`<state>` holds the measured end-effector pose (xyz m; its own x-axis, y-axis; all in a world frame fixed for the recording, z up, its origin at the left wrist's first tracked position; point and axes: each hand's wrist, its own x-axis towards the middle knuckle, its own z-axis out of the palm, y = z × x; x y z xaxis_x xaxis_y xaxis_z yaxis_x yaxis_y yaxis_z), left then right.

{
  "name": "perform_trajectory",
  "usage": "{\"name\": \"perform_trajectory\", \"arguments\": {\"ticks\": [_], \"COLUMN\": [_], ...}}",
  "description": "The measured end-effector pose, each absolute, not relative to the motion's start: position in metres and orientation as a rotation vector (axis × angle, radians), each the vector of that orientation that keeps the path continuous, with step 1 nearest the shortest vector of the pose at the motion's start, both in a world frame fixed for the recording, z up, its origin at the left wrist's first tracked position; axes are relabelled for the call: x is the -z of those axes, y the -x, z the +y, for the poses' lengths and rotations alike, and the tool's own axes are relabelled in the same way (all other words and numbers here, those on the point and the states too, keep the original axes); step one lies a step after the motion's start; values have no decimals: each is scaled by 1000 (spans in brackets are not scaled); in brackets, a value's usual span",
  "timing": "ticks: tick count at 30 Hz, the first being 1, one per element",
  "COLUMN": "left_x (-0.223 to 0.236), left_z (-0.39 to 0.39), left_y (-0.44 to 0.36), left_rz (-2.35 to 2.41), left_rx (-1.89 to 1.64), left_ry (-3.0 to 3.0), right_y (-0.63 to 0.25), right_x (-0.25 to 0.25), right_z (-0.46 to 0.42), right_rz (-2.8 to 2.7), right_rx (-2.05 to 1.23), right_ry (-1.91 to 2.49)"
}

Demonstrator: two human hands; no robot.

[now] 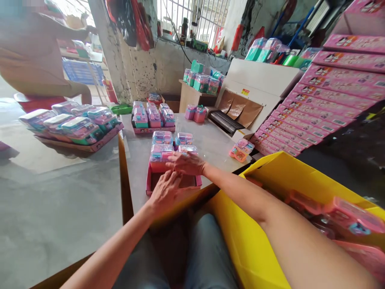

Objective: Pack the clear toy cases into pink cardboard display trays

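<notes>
Head view: we look down past our own knees onto a grey table top (210,144).
Left hand (165,189): it rests with fingers spread on the near wall of the shallow pink cardboard display tray (174,182), unclenched and pressing rather than gripping, which we judge steadies the tray.
Right hand (187,162): it lies palm down over the clear-lidded pink toy boxes (161,154) at the tray's far end; whether its fingers close on one we cannot tell.
Pink tray, contents: two toy boxes sit in its far half, the near half shows bare brown floor.
Loose boxes: two more clear-lidded boxes (173,138) stand just beyond the tray, within easy reach.
Filled tray (153,116): farther back, packed full with upright boxes.
Yellow plastic bin (270,192): at our right, holding a heap of pink toy packs (339,216).
Flat pink cartons (325,100): stacked in a slanting pile at right.
Another person (36,52): stands at far left, behind loaded trays (75,126).
</notes>
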<state>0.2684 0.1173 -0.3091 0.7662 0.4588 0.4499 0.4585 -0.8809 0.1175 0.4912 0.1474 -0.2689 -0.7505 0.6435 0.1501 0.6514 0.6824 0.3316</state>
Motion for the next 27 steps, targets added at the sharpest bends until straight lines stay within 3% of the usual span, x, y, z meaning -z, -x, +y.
{"name": "perform_trajectory", "arguments": {"ticks": [4, 15, 19, 23, 27], "left_x": [328, 339, 337, 340, 332], "left_z": [101, 97, 106, 117, 115], "left_y": [-263, -266, -270, -273, -290], "left_rz": [799, 844, 876, 1018, 1070], "left_rx": [-478, -567, -533, -446, -266], "left_ry": [-2888, -2868, -2897, -2901, -2956], "right_y": [-471, -465, -457, -469, -509], "right_x": [311, 321, 302, 247, 185], "right_z": [163, 175, 161, 110, 24], "right_rz": [-3136, -2825, -2925, -3026, -2901], "right_rx": [501, -299, -233, 160, 247], "right_ry": [733, 893, 1027, 1085, 1663]}}
